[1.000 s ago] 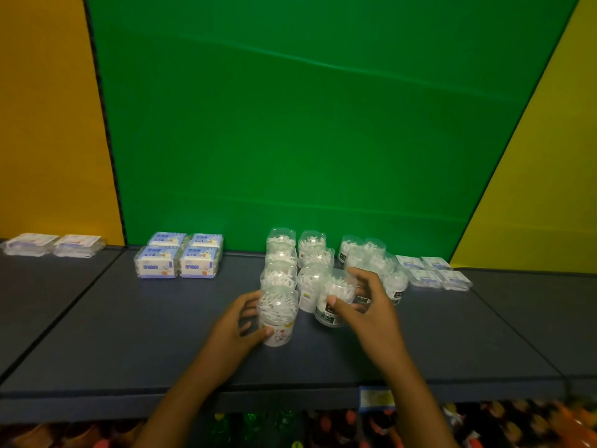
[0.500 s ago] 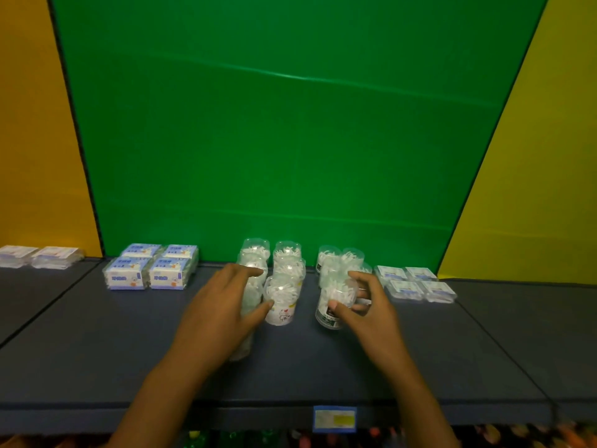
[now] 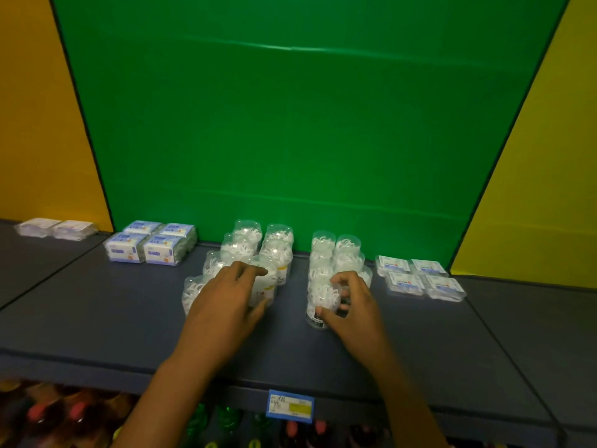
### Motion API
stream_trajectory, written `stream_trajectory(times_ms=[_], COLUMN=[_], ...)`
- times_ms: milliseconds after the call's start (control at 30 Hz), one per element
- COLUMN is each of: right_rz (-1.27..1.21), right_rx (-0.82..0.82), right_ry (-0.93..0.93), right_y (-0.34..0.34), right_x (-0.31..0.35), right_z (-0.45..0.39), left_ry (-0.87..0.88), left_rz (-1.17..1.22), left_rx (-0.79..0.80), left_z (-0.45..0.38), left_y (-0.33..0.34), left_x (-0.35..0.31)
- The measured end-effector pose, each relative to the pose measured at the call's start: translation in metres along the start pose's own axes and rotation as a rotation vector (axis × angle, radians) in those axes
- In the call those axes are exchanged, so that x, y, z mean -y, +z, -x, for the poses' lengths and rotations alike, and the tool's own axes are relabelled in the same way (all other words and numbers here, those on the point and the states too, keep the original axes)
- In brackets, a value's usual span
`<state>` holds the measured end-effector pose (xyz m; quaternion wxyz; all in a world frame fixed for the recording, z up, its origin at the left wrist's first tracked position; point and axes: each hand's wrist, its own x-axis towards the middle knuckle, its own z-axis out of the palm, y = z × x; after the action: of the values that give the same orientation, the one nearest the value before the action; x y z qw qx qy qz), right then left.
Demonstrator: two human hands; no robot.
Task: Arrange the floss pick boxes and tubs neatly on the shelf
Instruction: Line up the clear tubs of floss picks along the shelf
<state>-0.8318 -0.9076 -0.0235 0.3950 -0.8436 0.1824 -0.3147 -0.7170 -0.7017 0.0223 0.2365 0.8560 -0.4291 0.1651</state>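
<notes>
Curling round the nearest tub of the right-hand cluster (image 3: 321, 303), the right hand (image 3: 350, 307) has its thumb against the tub's near side and its fingers hooked over the top and far side, a grip that looks meant to slide or turn the tub into line with the column behind it. The left hand (image 3: 226, 302) lies over the near tubs of the left-hand cluster (image 3: 261, 287), thumb against the near side of one tub and fingers spread loosely across the tops; it seems to steady or nudge them rather than lift, though whether it truly grasps one I cannot tell. Both groups are clear plastic tubs of white floss picks standing upright on the dark grey shelf (image 3: 97, 318). The left cluster (image 3: 245, 237) runs in two rows toward the green back panel (image 3: 290, 124), with one tub (image 3: 193, 291) out at the near left, so this group probably needs the most tidying. The right cluster (image 3: 336, 250) stands apart, a gap of bare shelf between the groups, likely to keep two kinds separate. Farther left, four blue-and-white boxes (image 3: 150, 242) sit squared together; flat clear packs (image 3: 420, 276) lie at the right, and two more (image 3: 56, 227) at the far left on the neighbouring shelf section. A price label (image 3: 289, 408) hangs on the shelf's near edge.
</notes>
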Motion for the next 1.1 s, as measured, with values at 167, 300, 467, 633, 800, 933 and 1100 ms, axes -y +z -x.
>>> stream_trajectory(times_ms=[167,300,467,633,800,933,1100], right_rz=[0.025,0.113,0.232,0.291,0.408,0.42,0.421], right_rx=[0.005,0.031,-0.004,-0.015,0.059,0.113,0.193], right_ry=[-0.06,-0.111,-0.174,-0.283,-0.351,-0.353,-0.415], right_y=[0.002,-0.002,-0.007,0.002,0.028,0.072,0.138], right_x=[-0.003,-0.001,0.014,0.057,0.106,0.139,0.186], right_z=[-0.001,-0.001,-0.004,-0.011,-0.005,0.011,0.028], left_ry=[-0.052,-0.064,-0.062,-0.093,-0.154,-0.231,-0.33], left_rz=[-0.02,-0.019,-0.04,-0.059,-0.105,-0.134,-0.16], left_rx=[0.0,-0.017,-0.049,-0.079,-0.092,-0.067,-0.076], left_z=[0.008,0.009,0.015,0.024,0.048,0.08,0.131], left_y=[-0.002,-0.006,-0.02,-0.046,-0.076,-0.11,-0.154], left_x=[-0.002,-0.003,0.004,0.023,0.06,0.102,0.16])
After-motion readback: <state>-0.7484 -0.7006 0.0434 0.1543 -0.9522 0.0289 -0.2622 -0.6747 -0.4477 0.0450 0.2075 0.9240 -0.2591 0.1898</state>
